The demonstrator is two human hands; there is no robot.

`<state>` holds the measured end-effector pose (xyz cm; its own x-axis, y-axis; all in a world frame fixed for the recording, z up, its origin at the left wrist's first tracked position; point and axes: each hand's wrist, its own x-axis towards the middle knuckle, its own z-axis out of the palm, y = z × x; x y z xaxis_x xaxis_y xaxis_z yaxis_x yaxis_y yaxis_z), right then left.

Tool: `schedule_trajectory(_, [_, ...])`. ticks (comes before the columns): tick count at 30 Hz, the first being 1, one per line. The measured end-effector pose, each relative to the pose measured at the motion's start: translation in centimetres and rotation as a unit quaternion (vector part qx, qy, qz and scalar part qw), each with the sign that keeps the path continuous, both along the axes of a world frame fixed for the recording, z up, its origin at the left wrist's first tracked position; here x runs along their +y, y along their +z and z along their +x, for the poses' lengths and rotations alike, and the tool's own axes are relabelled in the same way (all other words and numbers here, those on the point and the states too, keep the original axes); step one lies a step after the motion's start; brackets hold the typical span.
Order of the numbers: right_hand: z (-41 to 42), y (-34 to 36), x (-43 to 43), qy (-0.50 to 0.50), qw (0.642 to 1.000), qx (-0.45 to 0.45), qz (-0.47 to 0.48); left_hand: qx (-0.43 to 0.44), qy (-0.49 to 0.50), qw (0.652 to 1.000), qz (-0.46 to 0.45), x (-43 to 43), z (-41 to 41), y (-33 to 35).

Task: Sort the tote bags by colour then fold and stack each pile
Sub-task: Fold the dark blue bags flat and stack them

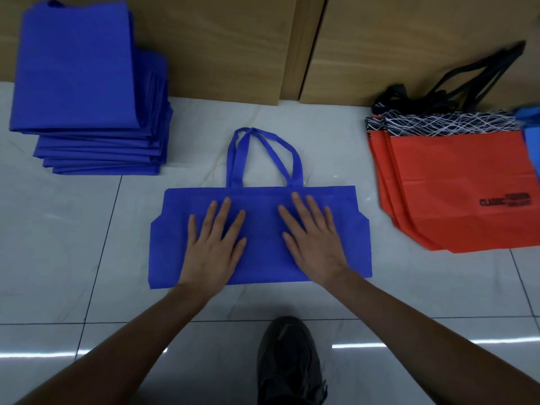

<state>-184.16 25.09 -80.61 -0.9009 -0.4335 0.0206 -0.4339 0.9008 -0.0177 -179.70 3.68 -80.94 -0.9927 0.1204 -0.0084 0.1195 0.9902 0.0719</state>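
Note:
A blue tote bag [263, 258] lies flat on the tiled floor in the middle, folded up from the bottom, its two handles [263, 153] pointing away from me. My left hand [213, 247] presses flat on its left half with fingers spread. Flat on the right half lies my right hand [314, 239], fingers straight too. A stack of folded blue bags [84, 89] stands at the back left. Several orange bags [464, 188] with black-and-white patterned tops and black handles lie unfolded in a fanned pile at the right.
Wooden cabinet panels [233, 45] run along the back. A black shoe [289, 361] sits on the floor tiles below the bag. A bit of another blue item [531, 133] shows at the right edge.

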Motion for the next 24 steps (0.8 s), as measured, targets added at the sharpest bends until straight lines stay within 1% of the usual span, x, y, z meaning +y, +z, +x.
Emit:
schedule_trajectory(2, [-0.4,-0.7,-2.1,0.016,0.999,-0.032,0.015,-0.013,0.004,1.000,0.008,0.5,-1.0,-0.3])
schedule_trajectory(5, [-0.8,-2.4,-1.8,0.013,0.996,-0.082,0.030,-0.062,0.044,0.997,0.018,-0.1,-1.5,-1.6])
schedule_trajectory(7, [-1.1,-2.8,-0.6,0.028,0.996,-0.080,0.032,-0.074,0.061,0.995,0.025,-0.6,-1.2,-2.5])
schedule_trajectory(9, [-2.3,-2.1,-0.1,0.031,0.998,-0.057,-0.009,-0.066,0.063,0.996,0.025,-0.6,-1.1,-2.9])
schedule_trajectory(10, [-3.2,-1.5,-0.4,0.006,0.998,-0.044,-0.054,-0.064,0.062,0.996,0.023,-0.5,-1.1,-2.9])
schedule_trajectory(11, [-4.3,-0.8,-1.0,-0.040,0.993,-0.032,-0.108,-0.062,0.063,0.996,0.023,-0.6,-1.2,-2.9])
schedule_trajectory(13, [-7.0,0.5,-2.3,-0.160,0.965,-0.032,-0.204,-0.051,0.061,0.997,0.021,-0.6,-1.3,-3.0])
schedule_trajectory(15, [-9.8,1.5,-3.8,-0.268,0.919,-0.092,-0.273,-0.051,0.058,0.997,0.022,-0.7,-1.3,-2.9])
schedule_trajectory(16, [-10.8,1.6,-4.5,-0.300,0.903,-0.125,-0.282,-0.055,0.058,0.997,0.024,-0.7,-1.3,-2.9])
schedule_trajectory(17, [-11.5,1.7,-5.1,-0.310,0.902,-0.147,-0.261,-0.057,0.060,0.996,0.025,-0.8,-1.3,-2.9])
schedule_trajectory(19, [-12.4,1.3,-6.1,-0.290,0.917,-0.170,-0.213,-0.061,0.064,0.996,0.027,-0.8,-1.4,-2.8])
schedule_trajectory(20, [-12.8,1.2,-6.5,-0.284,0.918,-0.184,-0.207,-0.065,0.066,0.995,0.027,-0.7,-1.4,-2.8])
schedule_trajectory(22, [-13.7,1.4,-7.3,-0.288,0.908,-0.220,-0.211,-0.069,0.066,0.995,0.021,-0.7,-1.4,-2.8])
schedule_trajectory(23, [-14.1,1.6,-7.5,-0.285,0.909,-0.224,-0.207,-0.067,0.065,0.995,0.017,-0.6,-1.4,-2.8])
schedule_trajectory(24, [-14.5,2.0,-7.8,-0.268,0.918,-0.212,-0.200,-0.069,0.066,0.995,0.012,-0.6,-1.3,-2.8])
